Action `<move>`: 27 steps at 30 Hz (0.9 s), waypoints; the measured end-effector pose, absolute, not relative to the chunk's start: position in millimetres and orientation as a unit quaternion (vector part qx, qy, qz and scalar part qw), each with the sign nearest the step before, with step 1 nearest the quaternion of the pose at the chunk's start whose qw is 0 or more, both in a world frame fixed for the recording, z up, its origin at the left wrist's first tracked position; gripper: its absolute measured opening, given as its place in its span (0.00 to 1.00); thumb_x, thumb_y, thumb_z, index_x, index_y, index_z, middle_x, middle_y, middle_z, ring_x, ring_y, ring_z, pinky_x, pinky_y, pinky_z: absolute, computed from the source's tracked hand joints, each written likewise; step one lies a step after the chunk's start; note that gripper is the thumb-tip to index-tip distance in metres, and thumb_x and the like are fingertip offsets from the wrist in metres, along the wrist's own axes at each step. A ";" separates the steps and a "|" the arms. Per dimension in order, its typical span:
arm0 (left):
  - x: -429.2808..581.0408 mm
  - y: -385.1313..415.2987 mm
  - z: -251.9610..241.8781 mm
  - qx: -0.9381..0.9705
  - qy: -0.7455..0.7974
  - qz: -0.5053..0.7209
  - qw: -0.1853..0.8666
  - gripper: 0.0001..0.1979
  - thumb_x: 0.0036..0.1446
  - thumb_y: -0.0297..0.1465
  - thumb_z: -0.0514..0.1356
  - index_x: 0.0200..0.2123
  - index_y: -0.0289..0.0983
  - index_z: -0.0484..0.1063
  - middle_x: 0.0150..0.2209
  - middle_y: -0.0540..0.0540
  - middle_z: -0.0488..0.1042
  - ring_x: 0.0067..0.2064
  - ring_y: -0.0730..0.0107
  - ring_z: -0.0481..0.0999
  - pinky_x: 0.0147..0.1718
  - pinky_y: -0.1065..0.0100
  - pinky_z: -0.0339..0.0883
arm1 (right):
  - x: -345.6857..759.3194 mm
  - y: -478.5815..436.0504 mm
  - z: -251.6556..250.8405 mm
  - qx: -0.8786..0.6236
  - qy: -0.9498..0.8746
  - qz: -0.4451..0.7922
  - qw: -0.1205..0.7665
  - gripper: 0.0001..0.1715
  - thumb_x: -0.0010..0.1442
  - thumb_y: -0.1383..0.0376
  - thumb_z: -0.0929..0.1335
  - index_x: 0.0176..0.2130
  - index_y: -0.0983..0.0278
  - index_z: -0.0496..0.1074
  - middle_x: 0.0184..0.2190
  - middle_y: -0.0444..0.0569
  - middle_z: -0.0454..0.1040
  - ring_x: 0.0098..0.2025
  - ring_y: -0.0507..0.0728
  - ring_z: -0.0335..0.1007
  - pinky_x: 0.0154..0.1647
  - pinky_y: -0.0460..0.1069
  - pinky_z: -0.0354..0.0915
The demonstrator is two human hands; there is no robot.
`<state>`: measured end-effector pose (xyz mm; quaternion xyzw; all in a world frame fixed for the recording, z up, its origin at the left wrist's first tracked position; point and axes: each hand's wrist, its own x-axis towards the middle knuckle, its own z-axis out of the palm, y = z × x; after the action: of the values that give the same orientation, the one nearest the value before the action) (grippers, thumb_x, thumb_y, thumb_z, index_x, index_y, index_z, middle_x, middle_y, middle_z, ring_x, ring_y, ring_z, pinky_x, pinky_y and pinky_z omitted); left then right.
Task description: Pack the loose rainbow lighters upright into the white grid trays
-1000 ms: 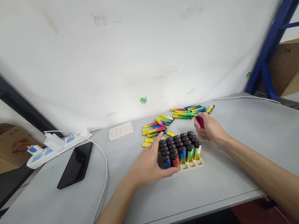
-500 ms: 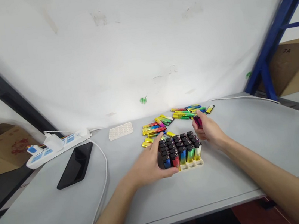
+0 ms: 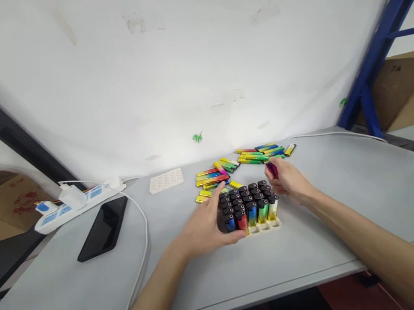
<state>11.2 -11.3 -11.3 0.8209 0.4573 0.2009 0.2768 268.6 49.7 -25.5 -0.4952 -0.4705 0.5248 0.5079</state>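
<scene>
Lighters (image 3: 252, 213) with black tops and blue, red, green and clear-yellow bodies stand upright in rows in a white tray (image 3: 266, 228). Three open holes show along the tray's front right. My left hand (image 3: 202, 226) clasps the left side of the lighter block, its thumb across the front and its forefinger stretched along the back. To the right and behind the tray, my right hand (image 3: 288, 180) is closed round a magenta lighter (image 3: 272, 169); the fingers hide much of it. More loose lighters (image 3: 213, 179) lie on the table behind the tray.
A second white tray (image 3: 166, 181) lies at the back, left of the loose lighters. On the left are a black phone (image 3: 103, 229), a white power strip (image 3: 81, 203) and a white cable (image 3: 145, 243). Cardboard boxes (image 3: 5, 200) stand beyond the table's ends.
Almost nothing differs. The right hand with the magenta lighter has shifted very slightly, and the whole view has moved a little; the left hand stays on the lighter block.
</scene>
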 end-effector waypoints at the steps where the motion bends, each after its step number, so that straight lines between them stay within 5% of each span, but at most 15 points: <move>1: 11.3 -11.3 -11.2 0.821 0.457 0.203 0.277 0.59 0.47 0.48 0.68 0.71 0.44 0.35 0.64 0.39 0.64 0.62 0.46 0.65 0.59 0.49 0.62 | 268.7 50.1 -25.6 -0.497 -0.469 0.523 0.510 0.26 0.61 0.51 0.59 0.18 0.61 0.56 0.12 0.37 0.44 0.14 0.47 0.35 0.13 0.44 0.38; 12: 10.2 -10.6 -12.2 0.823 0.455 0.201 0.274 0.59 0.47 0.50 0.68 0.71 0.44 0.34 0.64 0.37 0.62 0.63 0.46 0.65 0.59 0.49 0.61 | 267.5 47.9 -19.6 -0.505 -0.447 0.521 0.523 0.30 0.62 0.45 0.59 0.20 0.62 0.61 0.14 0.37 0.46 0.14 0.46 0.38 0.15 0.44 0.40; 19: 10.5 -10.7 -13.4 0.821 0.456 0.205 0.276 0.59 0.46 0.50 0.68 0.71 0.44 0.34 0.65 0.37 0.62 0.63 0.45 0.64 0.59 0.48 0.61 | 272.5 41.8 -7.7 -0.482 -0.524 0.455 0.534 0.25 0.58 0.44 0.67 0.28 0.62 0.67 0.26 0.43 0.65 0.25 0.50 0.63 0.26 0.46 0.62; 23: 10.8 -11.5 -12.4 0.825 0.454 0.203 0.269 0.59 0.47 0.49 0.68 0.71 0.43 0.35 0.66 0.38 0.60 0.64 0.46 0.62 0.61 0.49 0.59 | 280.3 38.4 -0.3 -0.457 -0.569 0.377 0.570 0.24 0.57 0.49 0.71 0.23 0.63 0.65 0.24 0.42 0.60 0.29 0.50 0.58 0.33 0.46 0.63; 27: 11.7 -13.3 -8.5 0.827 0.456 0.195 0.263 0.58 0.47 0.48 0.68 0.71 0.43 0.35 0.66 0.38 0.61 0.64 0.46 0.64 0.60 0.51 0.60 | 284.4 29.7 10.4 -0.405 -0.531 0.402 0.627 0.14 0.55 0.52 0.73 0.35 0.58 0.75 0.27 0.44 0.66 0.27 0.52 0.59 0.27 0.47 0.61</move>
<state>11.7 -13.3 -8.5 0.8271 0.4565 0.1952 0.2635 284.4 29.7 10.4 -0.4048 -0.5310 0.4016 0.6269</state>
